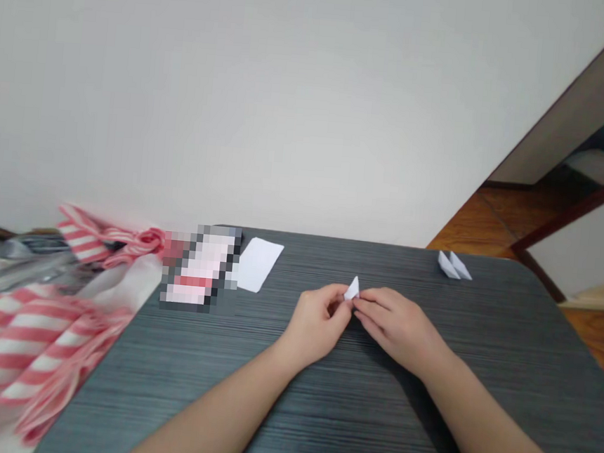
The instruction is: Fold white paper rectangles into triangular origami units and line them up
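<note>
Bare forearms [212, 409] cross the dark, streaked counter [326, 433]; left hand [319, 327] and right hand [402, 327] pinch a small, pointed white paper piece [353, 289] between them, apparently creasing it; next seems to call for fine fingertip pressure. Crisp folded pieces [446, 266] lie far right, a smooth white sheet [260, 265] left.

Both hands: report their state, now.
Left hand: closed, holding the small folded white paper.
Right hand: at the same paper's edge; whether it grips cannot be told.
</note>
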The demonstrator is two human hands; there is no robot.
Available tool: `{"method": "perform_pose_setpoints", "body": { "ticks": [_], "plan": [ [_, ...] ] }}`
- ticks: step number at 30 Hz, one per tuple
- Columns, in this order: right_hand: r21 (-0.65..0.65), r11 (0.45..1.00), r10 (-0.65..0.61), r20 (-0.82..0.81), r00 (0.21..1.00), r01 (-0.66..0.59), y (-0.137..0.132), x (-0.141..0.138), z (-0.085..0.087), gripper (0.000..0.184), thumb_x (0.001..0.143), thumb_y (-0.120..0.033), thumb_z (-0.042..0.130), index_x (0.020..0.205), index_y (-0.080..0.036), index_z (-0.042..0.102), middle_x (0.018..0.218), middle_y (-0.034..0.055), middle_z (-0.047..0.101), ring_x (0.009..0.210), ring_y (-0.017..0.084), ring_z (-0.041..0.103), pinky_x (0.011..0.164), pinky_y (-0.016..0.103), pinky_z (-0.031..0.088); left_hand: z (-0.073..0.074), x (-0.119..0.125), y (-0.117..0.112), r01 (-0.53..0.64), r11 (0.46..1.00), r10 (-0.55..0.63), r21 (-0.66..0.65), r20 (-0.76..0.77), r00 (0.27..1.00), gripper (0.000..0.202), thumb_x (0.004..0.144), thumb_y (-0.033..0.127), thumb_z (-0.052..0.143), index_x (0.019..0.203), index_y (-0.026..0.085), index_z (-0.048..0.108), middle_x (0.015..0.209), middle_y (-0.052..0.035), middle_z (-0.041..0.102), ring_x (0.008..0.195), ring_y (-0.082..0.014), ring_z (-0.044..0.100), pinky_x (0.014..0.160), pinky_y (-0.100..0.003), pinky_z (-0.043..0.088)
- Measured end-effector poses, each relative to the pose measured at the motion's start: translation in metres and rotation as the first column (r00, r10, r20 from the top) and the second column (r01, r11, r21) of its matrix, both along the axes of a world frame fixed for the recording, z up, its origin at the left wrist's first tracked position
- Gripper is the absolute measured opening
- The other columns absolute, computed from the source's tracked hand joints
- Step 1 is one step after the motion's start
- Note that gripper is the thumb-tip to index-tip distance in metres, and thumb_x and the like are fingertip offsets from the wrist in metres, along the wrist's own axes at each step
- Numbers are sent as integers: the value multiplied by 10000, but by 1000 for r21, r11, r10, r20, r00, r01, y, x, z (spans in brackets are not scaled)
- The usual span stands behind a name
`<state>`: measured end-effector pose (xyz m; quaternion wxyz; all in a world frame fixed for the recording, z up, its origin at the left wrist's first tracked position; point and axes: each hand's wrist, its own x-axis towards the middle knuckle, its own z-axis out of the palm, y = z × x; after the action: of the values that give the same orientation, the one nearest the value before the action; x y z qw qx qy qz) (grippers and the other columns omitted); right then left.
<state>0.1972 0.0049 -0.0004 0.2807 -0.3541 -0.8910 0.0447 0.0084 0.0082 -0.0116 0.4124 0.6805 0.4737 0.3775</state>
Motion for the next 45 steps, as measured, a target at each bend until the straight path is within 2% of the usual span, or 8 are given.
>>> {"method": "perform_pose_setpoints", "body": {
  "ticks": [4,8,13,20,30,39,45],
  "plan": [
    [-9,1000,13,85,996,-12,3,2,1,203,989,-181,505,1020,-161,705,974,93,717,858,207,653,755,333,554,1,-2,2,62,997,-62,-39,-7,998,242,912,227,504,1011,166,716,662,6,639,582,-121,550,563,-221,416],
    [-20,1000,8,116,993,-6,3,2,-1,203,987,-185,506,984,-163,708,947,81,715,840,204,643,736,322,534,4,-3,2,106,994,-107,-8,-30,994,229,919,234,497,970,157,706,716,-6,656,626,-124,545,596,-226,406],
    [6,1000,-2,121,993,1,5,3,-5,204,980,-157,500,1037,-172,695,977,70,717,860,204,638,747,320,522,6,-3,1,142,990,-142,7,-22,990,244,933,247,483,986,156,703,740,-15,661,645,-130,548,611,-229,409],
    [25,999,-36,125,991,34,4,3,-3,176,976,-214,533,988,-208,708,917,51,724,797,192,645,697,305,501,6,-4,2,116,993,-115,-36,25,993,292,937,274,489,1092,172,715,710,-11,661,588,-125,543,561,-219,412],
    [-1,1000,-17,59,998,17,1,2,-2,175,976,-255,552,961,-186,712,940,71,729,829,202,658,746,332,534,7,-4,2,141,990,-140,-20,43,989,298,947,258,484,1128,190,712,851,-36,713,693,-144,595,657,-240,472],
    [-4,998,-62,114,992,63,1,0,0,168,962,-251,564,1062,-201,690,971,93,706,836,213,654,741,347,545,5,-4,4,83,995,-80,-61,63,995,328,953,265,452,1125,165,713,703,-15,649,596,-127,550,579,-223,442],
    [-75,996,-51,9,999,52,0,-2,-4,176,966,-218,540,1082,-194,669,1009,107,700,880,226,668,786,372,566,6,-4,3,66,998,-66,-13,24,998,320,953,254,449,1098,171,721,679,-10,644,591,-129,555,590,-227,441]
  ]
}}
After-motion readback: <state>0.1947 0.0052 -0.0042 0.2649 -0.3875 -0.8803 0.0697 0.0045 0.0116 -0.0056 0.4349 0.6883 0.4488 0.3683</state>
